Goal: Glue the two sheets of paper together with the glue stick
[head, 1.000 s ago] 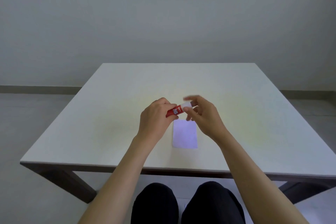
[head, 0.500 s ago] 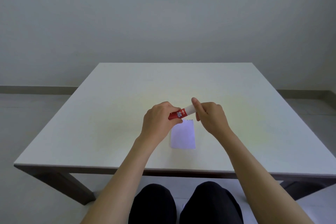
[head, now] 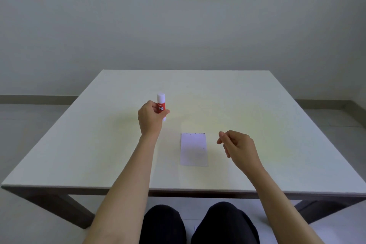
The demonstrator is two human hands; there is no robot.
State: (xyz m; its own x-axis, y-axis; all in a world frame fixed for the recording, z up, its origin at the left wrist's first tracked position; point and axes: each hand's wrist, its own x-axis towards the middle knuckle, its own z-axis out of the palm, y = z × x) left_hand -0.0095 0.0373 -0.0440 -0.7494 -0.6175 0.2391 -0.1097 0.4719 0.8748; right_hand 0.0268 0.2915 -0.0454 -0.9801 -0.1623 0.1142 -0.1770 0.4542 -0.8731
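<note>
A red glue stick (head: 161, 105) with a white cap stands upright on the white table (head: 99, 144), left of centre. My left hand (head: 151, 119) wraps around its lower body. A small pale rectangle of paper (head: 193, 149) lies flat near the table's front middle; I cannot tell whether it is one sheet or two stacked. My right hand (head: 237, 144) hovers just right of the paper with fingers loosely curled and nothing in it.
The table's front edge (head: 178, 189) runs just above my knees (head: 198, 224). A plain wall and grey floor lie behind the table.
Both hands held the glue stick together over the paper. Now my left hand has carried it left and farther away, standing it upright, and my right hand has let go and drawn back to the right.
</note>
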